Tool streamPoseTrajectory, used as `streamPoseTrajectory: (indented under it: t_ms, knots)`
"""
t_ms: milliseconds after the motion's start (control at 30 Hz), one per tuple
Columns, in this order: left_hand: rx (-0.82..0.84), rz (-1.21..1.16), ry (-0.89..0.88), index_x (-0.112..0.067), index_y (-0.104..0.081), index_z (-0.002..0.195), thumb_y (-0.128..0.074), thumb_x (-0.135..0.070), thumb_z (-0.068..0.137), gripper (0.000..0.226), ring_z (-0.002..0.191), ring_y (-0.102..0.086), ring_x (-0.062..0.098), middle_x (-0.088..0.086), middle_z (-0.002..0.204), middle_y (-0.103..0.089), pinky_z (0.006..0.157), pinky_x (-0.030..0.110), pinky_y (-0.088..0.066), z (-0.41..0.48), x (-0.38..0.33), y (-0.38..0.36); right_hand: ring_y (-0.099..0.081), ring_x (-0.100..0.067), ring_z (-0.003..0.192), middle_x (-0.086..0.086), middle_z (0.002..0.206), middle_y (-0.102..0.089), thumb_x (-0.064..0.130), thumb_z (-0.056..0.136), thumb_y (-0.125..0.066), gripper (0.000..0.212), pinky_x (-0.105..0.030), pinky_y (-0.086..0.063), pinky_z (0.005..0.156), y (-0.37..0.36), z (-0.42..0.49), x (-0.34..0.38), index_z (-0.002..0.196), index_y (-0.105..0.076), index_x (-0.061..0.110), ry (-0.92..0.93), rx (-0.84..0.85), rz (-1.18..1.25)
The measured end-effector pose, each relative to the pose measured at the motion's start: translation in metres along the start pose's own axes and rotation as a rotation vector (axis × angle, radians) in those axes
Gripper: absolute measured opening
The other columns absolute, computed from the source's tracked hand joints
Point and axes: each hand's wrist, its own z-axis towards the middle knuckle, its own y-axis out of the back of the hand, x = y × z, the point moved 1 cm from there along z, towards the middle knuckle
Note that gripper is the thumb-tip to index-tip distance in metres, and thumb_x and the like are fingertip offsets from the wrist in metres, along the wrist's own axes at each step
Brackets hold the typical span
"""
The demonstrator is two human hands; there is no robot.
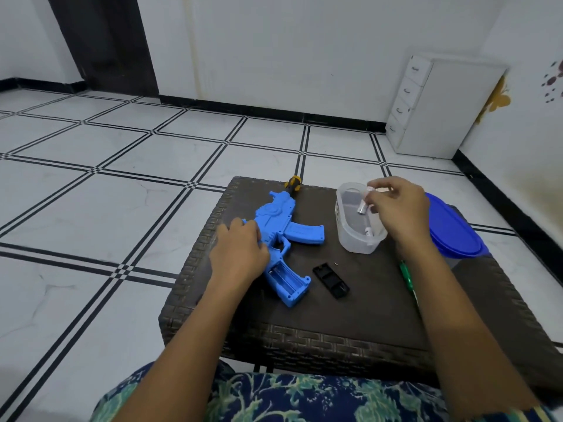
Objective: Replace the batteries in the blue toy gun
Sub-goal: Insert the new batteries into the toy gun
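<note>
The blue toy gun (286, 236) lies flat on the dark woven bench (374, 303) with its grip compartment open. A black cover (331, 280) lies just beside it. The left hand (240, 254) rests on the gun's body. The right hand (399, 208) pinches a battery (364, 204) over the clear tub (350, 239), where a second battery (369, 232) lies. A blue lid (454, 229) sits beside the tub.

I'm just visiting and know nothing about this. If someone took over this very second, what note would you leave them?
Left hand: rests on the blue toy gun, which lies on the table.
Right hand: fingers pinch batteries over the clear tub; a spare battery lies inside.
Done: black cover is off, beside the gun; battery bay is open.
Left: load batteries, refit cover.
</note>
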Motion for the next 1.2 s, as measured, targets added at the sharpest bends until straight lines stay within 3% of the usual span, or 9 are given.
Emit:
streamPoseTrajectory:
  t_ms: [100, 200, 400, 500, 633, 733, 833, 1000, 1200]
  knots:
    - [0.005, -0.009, 0.006, -0.017, -0.057, 0.104, -0.051, -0.023, 0.092, 0.014, 0.119, -0.035, 0.025, 0.002, 0.118, -0.049, 0.068, 0.035, -0.035, -0.001, -0.001, 0.001, -0.067, -0.008, 0.067, -0.007, 0.084, -0.070, 0.003, 0.088, -0.066, 0.016, -0.022, -0.057, 0.060, -0.007, -0.047, 0.012, 0.098, -0.072, 0.013, -0.144, 0.302, 0.377]
    - [0.006, -0.008, -0.001, -0.016, -0.057, 0.104, -0.051, -0.023, 0.092, 0.015, 0.119, -0.036, 0.026, 0.003, 0.117, -0.049, 0.068, 0.036, -0.035, -0.002, -0.001, 0.002, -0.067, -0.013, 0.066, -0.011, 0.082, -0.069, 0.000, 0.090, -0.064, 0.015, -0.027, -0.059, 0.063, -0.024, -0.083, 0.000, 0.102, -0.068, 0.007, -0.277, 0.547, 0.504]
    - [0.018, -0.032, -0.010, -0.017, -0.058, 0.105, -0.051, -0.025, 0.092, 0.016, 0.123, -0.035, 0.028, 0.003, 0.117, -0.050, 0.069, 0.036, -0.035, 0.000, 0.002, 0.002, -0.067, -0.024, 0.071, -0.014, 0.087, -0.065, 0.003, 0.094, -0.060, 0.017, -0.035, -0.061, 0.062, -0.049, -0.089, -0.005, 0.112, -0.058, 0.004, -0.313, 0.485, 0.474]
    - [0.023, -0.040, -0.005, -0.017, -0.058, 0.106, -0.052, -0.025, 0.092, 0.016, 0.124, -0.035, 0.028, 0.003, 0.117, -0.050, 0.070, 0.036, -0.035, 0.002, 0.002, 0.002, -0.067, -0.028, 0.060, -0.020, 0.093, -0.062, 0.004, 0.094, -0.061, 0.024, -0.031, -0.057, 0.051, -0.055, -0.090, -0.003, 0.114, -0.048, 0.008, -0.386, 0.522, 0.520]
    - [0.031, -0.045, -0.007, -0.018, -0.058, 0.103, -0.053, -0.024, 0.090, 0.015, 0.119, -0.037, 0.028, 0.004, 0.115, -0.049, 0.071, 0.036, -0.035, 0.004, 0.003, 0.002, -0.066, -0.023, 0.067, -0.016, 0.081, -0.072, 0.005, 0.070, -0.085, 0.024, -0.031, -0.058, 0.065, -0.057, -0.089, -0.010, 0.086, -0.068, 0.010, -0.148, 0.638, 0.111]
    - [0.039, -0.043, 0.000, -0.018, -0.058, 0.102, -0.054, -0.024, 0.090, 0.014, 0.119, -0.038, 0.028, 0.004, 0.115, -0.048, 0.071, 0.037, -0.035, 0.004, 0.003, 0.002, -0.071, -0.026, 0.081, -0.015, 0.085, -0.075, -0.003, 0.070, -0.083, 0.024, -0.033, -0.060, 0.078, -0.058, -0.087, -0.011, 0.084, -0.072, 0.013, -0.068, 0.621, 0.094]
    - [0.035, -0.039, 0.000, -0.018, -0.058, 0.102, -0.054, -0.024, 0.089, 0.015, 0.119, -0.039, 0.027, 0.004, 0.115, -0.048, 0.072, 0.037, -0.035, 0.005, 0.003, 0.002, -0.070, -0.013, 0.071, -0.011, 0.080, -0.074, 0.004, 0.074, -0.083, 0.027, -0.028, -0.058, 0.074, -0.062, -0.087, -0.010, 0.092, -0.065, 0.015, 0.009, 0.570, 0.120]
    - [0.024, -0.035, -0.004, -0.017, -0.059, 0.102, -0.054, -0.024, 0.088, 0.016, 0.116, -0.043, 0.027, 0.005, 0.114, -0.049, 0.071, 0.037, -0.036, 0.004, 0.002, 0.001, -0.060, -0.003, 0.057, -0.001, 0.066, -0.069, 0.014, 0.072, -0.086, 0.025, -0.020, -0.053, 0.061, -0.077, -0.091, -0.014, 0.075, -0.062, 0.014, 0.210, 0.464, 0.016]
    - [0.008, -0.030, -0.020, -0.017, -0.060, 0.103, -0.055, -0.023, 0.089, 0.016, 0.115, -0.043, 0.027, 0.006, 0.114, -0.049, 0.070, 0.037, -0.036, 0.003, 0.003, 0.000, -0.068, -0.011, 0.060, -0.002, 0.065, -0.069, 0.013, 0.079, -0.081, 0.020, -0.034, -0.058, 0.065, -0.087, -0.094, -0.016, 0.075, -0.061, 0.009, 0.363, 0.526, -0.073]
